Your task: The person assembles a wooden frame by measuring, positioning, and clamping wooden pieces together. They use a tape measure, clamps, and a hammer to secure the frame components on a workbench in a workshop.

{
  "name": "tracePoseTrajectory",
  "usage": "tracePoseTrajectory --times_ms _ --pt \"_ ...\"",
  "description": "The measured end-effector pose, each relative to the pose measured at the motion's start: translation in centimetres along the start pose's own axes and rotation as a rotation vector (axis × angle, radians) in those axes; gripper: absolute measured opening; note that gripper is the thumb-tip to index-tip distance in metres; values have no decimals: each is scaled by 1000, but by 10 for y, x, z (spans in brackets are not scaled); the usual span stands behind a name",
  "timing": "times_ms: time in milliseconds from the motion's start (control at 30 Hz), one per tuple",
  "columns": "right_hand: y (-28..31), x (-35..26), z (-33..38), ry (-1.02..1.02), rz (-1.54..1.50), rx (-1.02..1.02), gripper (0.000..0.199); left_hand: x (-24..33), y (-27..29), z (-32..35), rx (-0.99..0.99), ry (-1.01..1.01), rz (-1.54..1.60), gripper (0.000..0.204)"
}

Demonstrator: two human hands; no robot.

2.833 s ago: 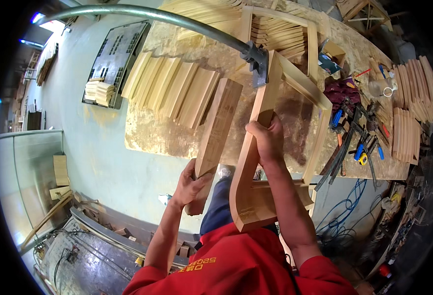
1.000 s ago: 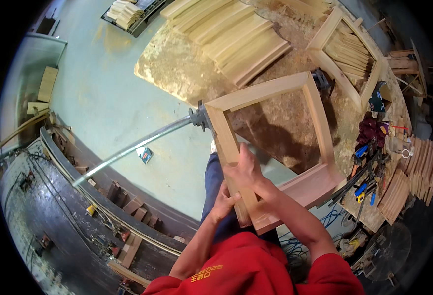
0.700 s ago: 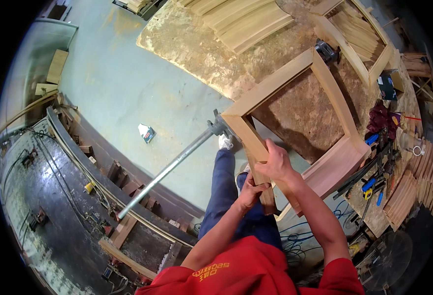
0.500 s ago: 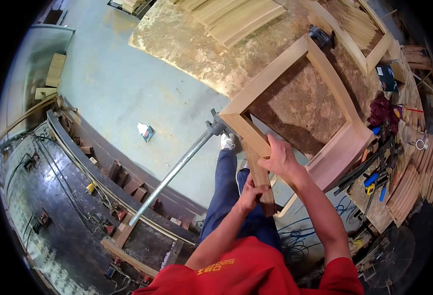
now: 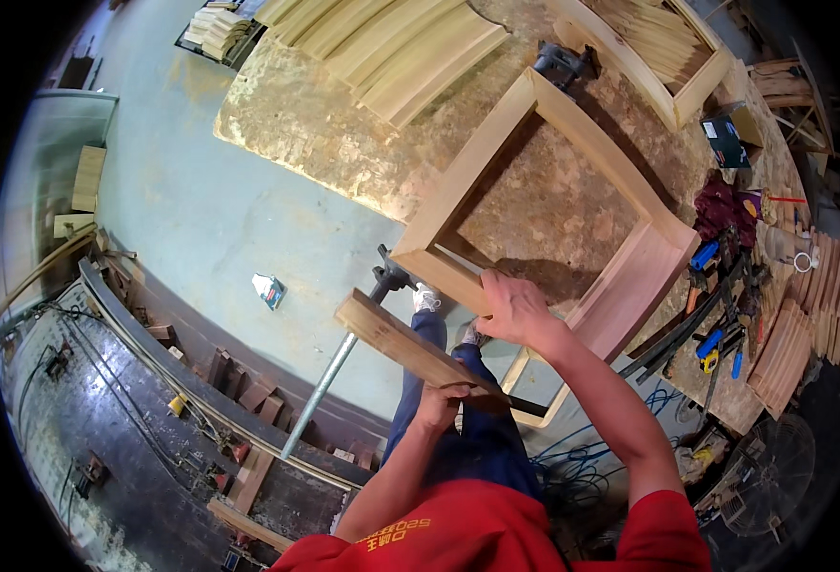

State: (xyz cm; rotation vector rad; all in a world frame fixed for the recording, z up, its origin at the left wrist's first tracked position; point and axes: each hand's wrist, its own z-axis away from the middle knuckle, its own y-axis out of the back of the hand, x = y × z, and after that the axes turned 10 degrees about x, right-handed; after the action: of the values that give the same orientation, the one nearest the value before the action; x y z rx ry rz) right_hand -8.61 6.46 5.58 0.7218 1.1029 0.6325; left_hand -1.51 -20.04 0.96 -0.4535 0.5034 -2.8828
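My left hand (image 5: 441, 407) is closed around the lower part of a short wooden board (image 5: 405, 345). That board slants up to the left over my legs, apart from the frame. My right hand (image 5: 517, 310) grips the near rail of a four-sided wooden frame (image 5: 467, 170), fingers over its upper edge. The frame rests partly on the worktable (image 5: 315, 143) and juts past its edge toward me. A pipe clamp (image 5: 329, 386) has one dark jaw beside the frame's near left corner. A second dark clamp jaw (image 5: 563, 67) is at the far corner.
Curved wooden slats (image 5: 386, 52) lie at the back of the table, with another frame (image 5: 672, 95) at the far right. Tools with blue handles (image 5: 710, 343) and stacked strips (image 5: 787, 357) are on the right. A floor fan (image 5: 772, 477) and blue hose (image 5: 582, 448) sit below.
My left hand has moved left and down with the board, swinging its top out leftward, away from the frame. My right hand stays on the rail. The whole view has shifted slightly.
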Motion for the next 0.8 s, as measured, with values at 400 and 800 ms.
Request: tracePoseTrajectory --times_ms 400,800 --pt "20 -20 0 59 273 243 50 -5 -12 6 -23 96 74 63" --pt "-8 -25 36 25 109 432 57 -14 -10 3 -77 128 -9 69"
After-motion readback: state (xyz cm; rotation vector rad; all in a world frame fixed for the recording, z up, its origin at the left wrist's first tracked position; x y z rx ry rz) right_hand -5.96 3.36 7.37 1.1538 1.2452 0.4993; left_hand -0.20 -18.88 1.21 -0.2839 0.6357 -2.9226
